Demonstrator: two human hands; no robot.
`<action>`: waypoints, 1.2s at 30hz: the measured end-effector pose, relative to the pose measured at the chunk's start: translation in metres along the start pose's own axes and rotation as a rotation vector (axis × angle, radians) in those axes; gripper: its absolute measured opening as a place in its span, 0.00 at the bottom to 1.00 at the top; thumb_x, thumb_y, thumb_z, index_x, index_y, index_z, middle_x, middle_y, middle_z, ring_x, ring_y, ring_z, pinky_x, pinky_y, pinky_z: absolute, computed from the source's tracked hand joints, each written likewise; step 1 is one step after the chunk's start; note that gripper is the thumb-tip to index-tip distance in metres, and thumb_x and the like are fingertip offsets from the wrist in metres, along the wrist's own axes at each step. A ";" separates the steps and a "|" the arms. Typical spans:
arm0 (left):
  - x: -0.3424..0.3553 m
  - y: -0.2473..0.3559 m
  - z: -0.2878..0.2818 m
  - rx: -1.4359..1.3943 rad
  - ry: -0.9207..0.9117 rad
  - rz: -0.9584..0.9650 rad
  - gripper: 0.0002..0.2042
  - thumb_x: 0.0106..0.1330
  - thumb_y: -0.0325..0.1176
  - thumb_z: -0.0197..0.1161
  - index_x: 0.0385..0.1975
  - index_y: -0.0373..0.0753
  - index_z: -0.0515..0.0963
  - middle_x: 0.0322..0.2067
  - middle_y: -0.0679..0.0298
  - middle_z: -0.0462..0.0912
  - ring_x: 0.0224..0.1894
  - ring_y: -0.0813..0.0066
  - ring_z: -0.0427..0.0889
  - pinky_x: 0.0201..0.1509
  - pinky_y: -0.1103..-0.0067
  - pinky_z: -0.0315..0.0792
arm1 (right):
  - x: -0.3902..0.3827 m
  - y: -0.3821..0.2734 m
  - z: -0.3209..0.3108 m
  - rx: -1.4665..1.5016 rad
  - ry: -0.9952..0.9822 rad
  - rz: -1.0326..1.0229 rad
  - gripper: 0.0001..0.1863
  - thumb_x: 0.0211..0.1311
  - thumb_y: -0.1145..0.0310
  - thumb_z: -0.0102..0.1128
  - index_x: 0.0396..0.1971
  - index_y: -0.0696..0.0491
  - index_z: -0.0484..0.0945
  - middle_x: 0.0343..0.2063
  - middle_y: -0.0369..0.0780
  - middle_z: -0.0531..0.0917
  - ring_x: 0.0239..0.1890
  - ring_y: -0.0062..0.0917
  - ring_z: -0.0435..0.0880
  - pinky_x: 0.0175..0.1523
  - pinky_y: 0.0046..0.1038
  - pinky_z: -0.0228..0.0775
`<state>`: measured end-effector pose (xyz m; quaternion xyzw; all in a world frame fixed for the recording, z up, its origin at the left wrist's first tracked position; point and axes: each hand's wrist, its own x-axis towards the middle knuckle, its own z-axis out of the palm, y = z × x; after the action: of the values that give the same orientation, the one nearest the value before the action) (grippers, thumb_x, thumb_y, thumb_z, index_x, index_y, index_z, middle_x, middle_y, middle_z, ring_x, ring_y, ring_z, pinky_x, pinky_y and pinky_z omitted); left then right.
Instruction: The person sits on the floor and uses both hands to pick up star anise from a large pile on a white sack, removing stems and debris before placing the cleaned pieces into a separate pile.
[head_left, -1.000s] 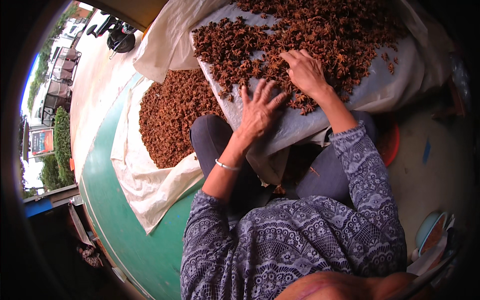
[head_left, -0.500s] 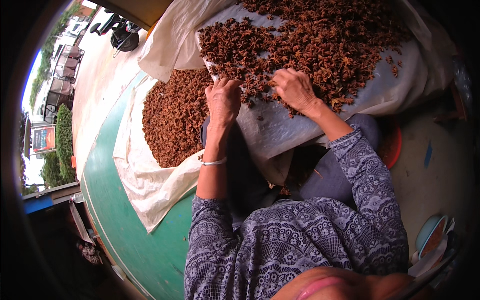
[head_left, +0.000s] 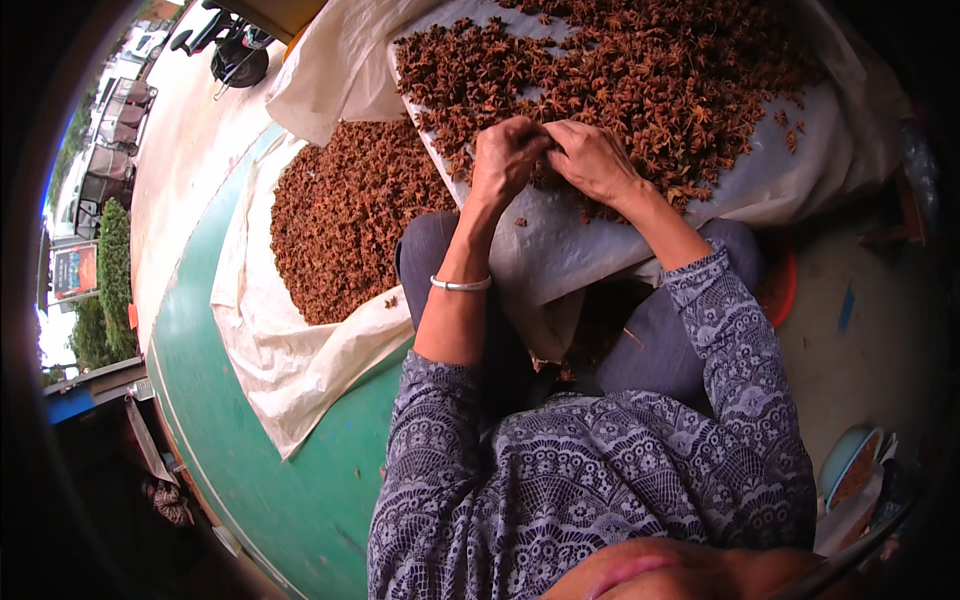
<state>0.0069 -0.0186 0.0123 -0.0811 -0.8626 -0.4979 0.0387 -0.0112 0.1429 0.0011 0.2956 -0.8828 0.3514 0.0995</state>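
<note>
"Which step was it?"
"Working star anise (head_left: 680,95) by hand, I'd judge: left hand (head_left: 506,158) and right hand (head_left: 598,165) seemed to touch above the plastic sheet (head_left: 560,255), near its left edge."
"Gripping any?"
"Fingers were bent; whether they pinched any, I couldn't tell."
"Where did it lie?"
"Across the sheet, short of its near edge."
"Next move?"
"It probably called for parting the fingertips."
</note>
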 end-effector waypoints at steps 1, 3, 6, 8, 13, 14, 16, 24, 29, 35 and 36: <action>-0.001 -0.002 -0.001 -0.189 0.022 -0.092 0.07 0.59 0.29 0.61 0.31 0.33 0.79 0.26 0.62 0.81 0.29 0.75 0.78 0.34 0.80 0.71 | 0.006 -0.009 -0.005 0.023 -0.121 0.082 0.17 0.53 0.66 0.61 0.44 0.55 0.75 0.37 0.45 0.82 0.35 0.39 0.81 0.39 0.34 0.73; -0.004 -0.001 -0.006 -0.553 0.029 -0.151 0.06 0.59 0.28 0.61 0.30 0.31 0.78 0.25 0.65 0.80 0.28 0.78 0.76 0.34 0.83 0.69 | 0.014 -0.011 -0.003 0.204 -0.077 0.067 0.15 0.54 0.57 0.61 0.30 0.55 0.77 0.20 0.44 0.80 0.24 0.35 0.81 0.30 0.34 0.70; -0.013 0.008 -0.004 -0.955 -0.021 -0.168 0.04 0.59 0.27 0.61 0.28 0.32 0.77 0.24 0.65 0.79 0.25 0.81 0.74 0.32 0.85 0.67 | 0.009 -0.017 -0.017 1.087 -0.172 0.403 0.13 0.52 0.65 0.56 0.15 0.57 0.71 0.15 0.36 0.75 0.17 0.18 0.73 0.21 0.21 0.64; -0.018 0.004 0.002 -1.051 -0.078 -0.112 0.04 0.59 0.27 0.62 0.28 0.32 0.77 0.24 0.65 0.79 0.24 0.82 0.73 0.31 0.85 0.67 | 0.004 -0.023 -0.020 1.238 -0.139 0.456 0.11 0.49 0.69 0.54 0.11 0.53 0.68 0.13 0.32 0.70 0.14 0.14 0.68 0.18 0.17 0.59; -0.028 0.036 0.012 -0.788 0.084 -0.015 0.05 0.59 0.27 0.62 0.29 0.32 0.77 0.22 0.70 0.76 0.23 0.86 0.70 0.27 0.87 0.64 | -0.003 -0.023 -0.013 1.380 0.021 0.602 0.11 0.47 0.69 0.52 0.10 0.50 0.65 0.10 0.29 0.64 0.13 0.13 0.63 0.17 0.18 0.56; -0.030 0.037 0.014 -0.778 0.117 -0.013 0.05 0.59 0.27 0.62 0.29 0.32 0.77 0.22 0.70 0.76 0.23 0.86 0.69 0.27 0.87 0.64 | -0.004 -0.023 -0.011 1.325 0.053 0.605 0.11 0.47 0.69 0.52 0.10 0.50 0.65 0.10 0.29 0.64 0.13 0.13 0.63 0.17 0.18 0.56; -0.037 0.041 0.016 -0.748 0.183 -0.011 0.05 0.58 0.28 0.63 0.29 0.32 0.77 0.21 0.70 0.76 0.22 0.86 0.69 0.26 0.87 0.63 | -0.004 -0.025 -0.008 1.333 0.070 0.644 0.10 0.47 0.68 0.53 0.10 0.50 0.67 0.10 0.29 0.67 0.13 0.14 0.64 0.18 0.18 0.57; -0.120 0.081 0.030 -0.142 -0.470 0.091 0.07 0.55 0.26 0.63 0.34 0.37 0.79 0.26 0.54 0.81 0.29 0.66 0.80 0.35 0.75 0.73 | 0.006 0.033 -0.046 1.217 0.288 0.590 0.19 0.56 0.57 0.62 0.42 0.55 0.74 0.33 0.44 0.83 0.36 0.28 0.85 0.38 0.26 0.80; -0.102 0.039 0.015 0.653 -0.016 0.114 0.06 0.56 0.33 0.60 0.22 0.41 0.72 0.13 0.54 0.74 0.18 0.54 0.77 0.20 0.63 0.69 | 0.010 0.043 -0.036 0.101 0.358 0.113 0.37 0.55 0.72 0.62 0.64 0.53 0.55 0.64 0.50 0.57 0.65 0.38 0.59 0.55 0.38 0.73; -0.051 -0.042 0.005 0.739 0.281 0.162 0.06 0.53 0.33 0.62 0.26 0.39 0.76 0.22 0.57 0.79 0.25 0.60 0.81 0.26 0.69 0.73 | -0.020 -0.150 -0.081 1.265 -0.397 -0.047 0.26 0.51 0.71 0.61 0.51 0.63 0.70 0.35 0.45 0.80 0.33 0.29 0.80 0.41 0.26 0.73; -0.045 -0.049 0.014 0.851 0.218 0.091 0.06 0.51 0.31 0.61 0.28 0.39 0.76 0.24 0.57 0.79 0.26 0.61 0.81 0.26 0.71 0.74 | -0.021 -0.179 -0.097 1.338 -0.632 -0.231 0.25 0.50 0.72 0.63 0.49 0.63 0.72 0.36 0.49 0.80 0.33 0.31 0.81 0.41 0.28 0.74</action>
<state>0.0426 -0.0353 -0.0426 -0.0426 -0.9772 -0.1017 0.1812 0.1085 0.1144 0.1645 0.4706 -0.4305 0.6989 -0.3237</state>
